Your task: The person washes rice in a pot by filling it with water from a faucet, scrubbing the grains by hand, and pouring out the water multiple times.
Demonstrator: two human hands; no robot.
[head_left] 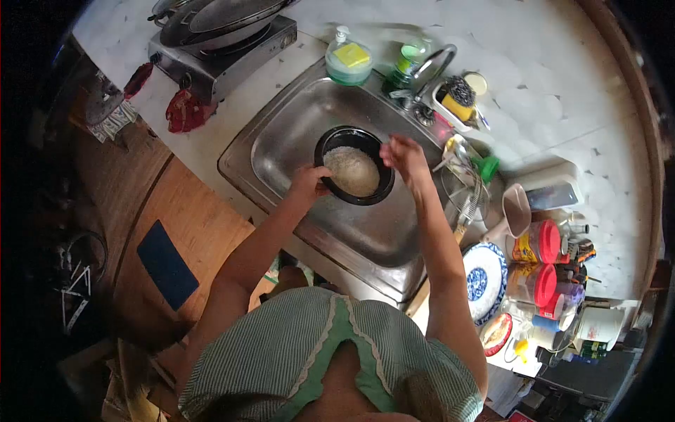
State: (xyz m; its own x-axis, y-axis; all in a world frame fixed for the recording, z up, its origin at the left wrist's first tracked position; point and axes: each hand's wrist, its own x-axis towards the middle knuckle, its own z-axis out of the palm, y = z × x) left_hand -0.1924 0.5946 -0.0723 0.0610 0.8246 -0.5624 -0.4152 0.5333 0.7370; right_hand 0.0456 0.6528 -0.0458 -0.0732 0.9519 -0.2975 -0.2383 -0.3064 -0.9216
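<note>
- Inside the stainless steel sink basin (394, 247), a round black pot (360, 201) with a glossy rim sits or is held below the head view; whether its base touches the metal cannot be told.
- Pale, whitish grains (354, 172) cover the pot's bottom, looking wet, though how much liquid lies over them is unclear.
- The bare left hand (308, 186) grasps the pot's near-left rim, thumb over the edge and fingers outside, a sound way to steady it.
- The bare right hand (404, 155) is raised at the opposite rim, fingers partly curled and blurred; whether it pinches anything or is free cannot be told.
- Good handling, as I judge it, means a firm left grip, a level rim, and gentle right fingers that loosen the grains without flinging them over the side. Wet, smooth walls could slip, so a low pot is safer.
- Behind the basin, a clear pump dispenser (348, 73) holds blue-green liquid, with a yellow sponge (352, 55) against it.
- By the curved metal faucet (446, 59), a small white plastic holder (446, 118) contains a yellow sponge and a dark scourer (460, 91).
- Farther right, two clear jars with red lids (548, 240) (545, 284) lie near a blue-and-white patterned plate (496, 276); their contents are hard to identify.
</note>
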